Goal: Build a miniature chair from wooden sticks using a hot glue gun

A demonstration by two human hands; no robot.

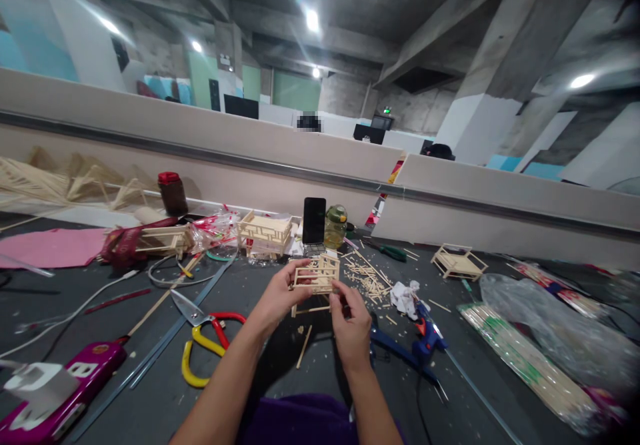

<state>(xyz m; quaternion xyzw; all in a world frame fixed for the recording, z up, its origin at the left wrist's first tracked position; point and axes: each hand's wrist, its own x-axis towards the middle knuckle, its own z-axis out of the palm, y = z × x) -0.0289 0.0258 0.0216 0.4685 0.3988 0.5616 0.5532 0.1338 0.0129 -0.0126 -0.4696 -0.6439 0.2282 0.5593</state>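
Gripped in both hands: a small open frame of pale wooden sticks (pixel 316 277), held up over the near middle of the table. Its left side is clasped between thumb and fingers of the left hand (pixel 280 293); its lower right corner is pinched by the fingertips of the right hand (pixel 350 318). Whether anything small is also held in the right fingertips cannot be told.

Below the frame, one loose pale stick (pixel 304 347) is seen on the dark grey tabletop (pixel 165 398). Just beyond the right hand, a scattered heap of short cut wooden sticks (pixel 369 277) is spread. Farther right, a crumpled white tissue (pixel 404 300) is seen next to a blue plastic glue gun (pixel 429 345).

Near the left forearm, steel scissors with red and yellow handles (pixel 199 318) are laid with blades parted. Behind the hands, an upright black phone (pixel 315 220) is placed beside a greenish see-through bottle (pixel 335 226); to their left, a larger railed model of pale sticks (pixel 265 228) is set.

At far right, a long clear packet of wooden sticks (pixel 530 365) is seen; at lower left, a glossy purple power strip (pixel 85 382) is occupied by a white plug adapter (pixel 43 388).
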